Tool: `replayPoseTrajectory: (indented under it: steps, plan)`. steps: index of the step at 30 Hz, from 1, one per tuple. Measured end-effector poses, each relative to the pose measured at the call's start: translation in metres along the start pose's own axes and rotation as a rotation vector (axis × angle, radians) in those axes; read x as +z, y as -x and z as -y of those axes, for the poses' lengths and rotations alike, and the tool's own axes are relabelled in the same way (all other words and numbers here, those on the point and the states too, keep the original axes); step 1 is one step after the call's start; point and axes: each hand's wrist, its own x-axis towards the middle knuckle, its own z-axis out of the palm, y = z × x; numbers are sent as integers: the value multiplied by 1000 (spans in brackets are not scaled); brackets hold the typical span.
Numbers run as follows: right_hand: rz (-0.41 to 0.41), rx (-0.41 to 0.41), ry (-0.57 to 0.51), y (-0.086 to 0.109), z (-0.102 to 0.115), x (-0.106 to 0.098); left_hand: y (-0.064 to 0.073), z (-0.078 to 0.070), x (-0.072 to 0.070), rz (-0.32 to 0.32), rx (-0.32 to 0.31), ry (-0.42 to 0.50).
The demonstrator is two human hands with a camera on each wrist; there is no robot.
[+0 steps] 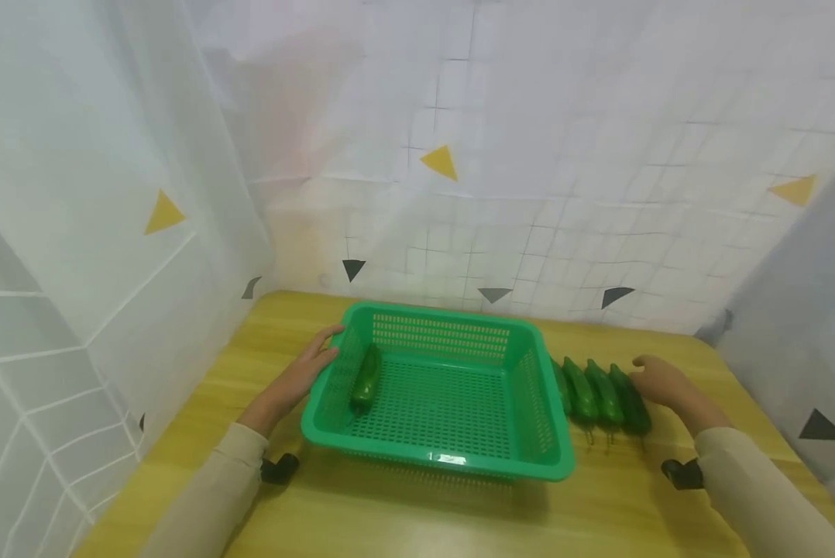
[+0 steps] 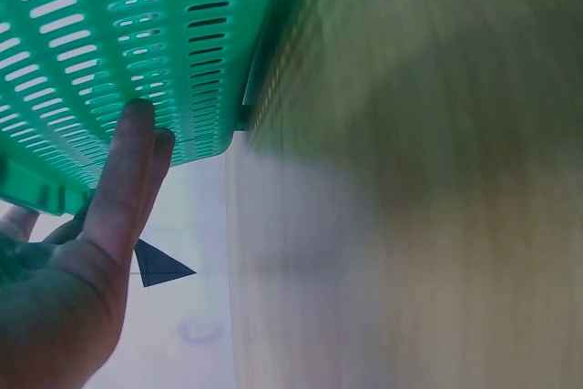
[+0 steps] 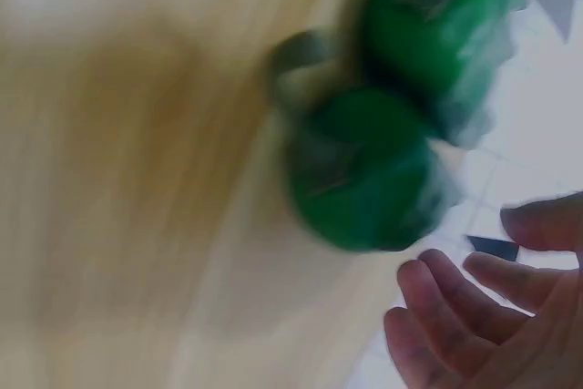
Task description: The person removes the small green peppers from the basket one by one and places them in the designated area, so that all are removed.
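Note:
A green plastic basket (image 1: 431, 466) with slotted walls stands on the table, and one long green pepper (image 1: 367, 378) lies inside along its left wall. My left hand (image 1: 299, 381) is at the basket's left side. In the left wrist view, two straight fingers (image 2: 126, 179) rest against the slotted outer wall (image 2: 137, 52). To the right of the basket, several green peppers lie side by side, stems toward me. My right hand (image 1: 661, 384) is beside the outermost pepper (image 1: 630, 403). Its loosely bent fingers hold nothing in the right wrist view, near a blurred pepper (image 3: 364, 175).
The wooden table (image 1: 362, 515) runs back to a white sheet (image 1: 529, 155) printed with triangles and lines, which also hangs on the left and right. A black strap piece (image 1: 280, 469) is at the left wrist, another (image 1: 682, 474) at the right.

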Motion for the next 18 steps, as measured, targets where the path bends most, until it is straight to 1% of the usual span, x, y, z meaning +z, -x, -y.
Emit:
replayPoseTrajectory:
  steps: [2, 4, 8, 13, 18]
  plan:
    - [-28, -11, 2, -1, 10, -3, 1, -1, 0, -6, -2, 3]
    - [-38, -35, 1, -1, 20, -6, 2, -2, 0, -6, -2, 12]
    - [-73, -66, -5, -2, 37, -7, 0, -2, 1, 5, 5, 12]
    - [-105, -102, -47, -3, 57, -7, 0, -1, 1, 7, 5, 6]
    - [-160, -151, -84, -3, 75, -9, 2, -2, 1, 3, 0, 10]
